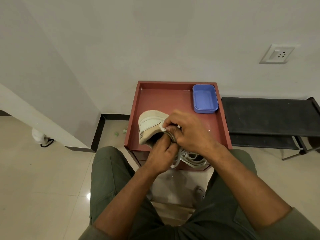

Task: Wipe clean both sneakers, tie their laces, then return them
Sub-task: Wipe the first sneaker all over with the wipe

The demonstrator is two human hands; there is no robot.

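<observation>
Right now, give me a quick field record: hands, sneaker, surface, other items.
left hand: grips the sneaker at its opening
right hand: pinches a small white wipe against the sneaker's side
sneaker: beige, white panel, tilted on its side on the red tray-top stand
laces: loose, hanging over the stand's front edge
blue plastic tub: far right corner of the stand
second sneaker: not in view
</observation>
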